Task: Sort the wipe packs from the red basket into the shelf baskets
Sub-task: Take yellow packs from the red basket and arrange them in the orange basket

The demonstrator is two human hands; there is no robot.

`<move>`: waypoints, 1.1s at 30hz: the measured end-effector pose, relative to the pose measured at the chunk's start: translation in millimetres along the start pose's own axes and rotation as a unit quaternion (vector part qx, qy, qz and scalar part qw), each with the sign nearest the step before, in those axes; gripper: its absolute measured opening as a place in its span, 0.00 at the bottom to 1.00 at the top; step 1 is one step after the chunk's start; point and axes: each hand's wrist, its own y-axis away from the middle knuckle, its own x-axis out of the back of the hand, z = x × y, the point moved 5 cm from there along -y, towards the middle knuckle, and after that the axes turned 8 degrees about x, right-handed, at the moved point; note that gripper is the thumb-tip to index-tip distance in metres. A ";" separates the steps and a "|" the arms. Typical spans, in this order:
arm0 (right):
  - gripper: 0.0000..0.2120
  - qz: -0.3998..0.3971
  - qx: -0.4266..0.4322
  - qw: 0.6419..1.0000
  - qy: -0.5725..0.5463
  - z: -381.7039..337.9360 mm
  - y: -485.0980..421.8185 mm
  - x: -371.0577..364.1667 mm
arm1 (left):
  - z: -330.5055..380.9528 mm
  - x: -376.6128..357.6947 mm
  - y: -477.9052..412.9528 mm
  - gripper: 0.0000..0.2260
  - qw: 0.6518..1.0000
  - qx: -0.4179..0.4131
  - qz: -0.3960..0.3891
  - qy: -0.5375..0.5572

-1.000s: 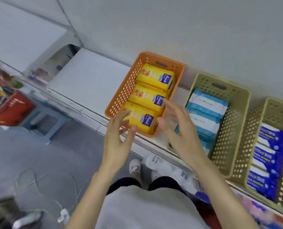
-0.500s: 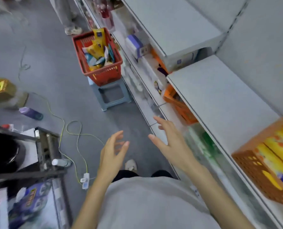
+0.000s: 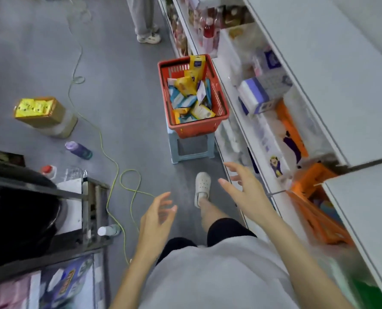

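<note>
One run of shelving (image 3: 332, 70) is being shown down the right side. One red basket (image 3: 196, 130) is being carried on one pale blue stool (image 3: 174, 146) just beside the shelving, its long axis being laid parallel to the shelf edge, away from the person. Two hands are being held out empty: the right hand (image 3: 247, 192), nearer the basket, and the left hand (image 3: 156, 219). The fingers (image 3: 231, 166) of both are being kept spread apart, with nothing being gripped. The basket is being presented ahead of them, well apart. The wipe packs (image 3: 185, 85) are being shown heaped inside it, at least three yellow and several blue-and-white; an exact count cannot be made.
</note>
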 end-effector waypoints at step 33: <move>0.27 -0.116 -0.259 0.953 0.101 260.4 -560.3 -91.5 | 158.0 -94.6 -697.3 0.23 0.976 -0.109 0.006 -0.191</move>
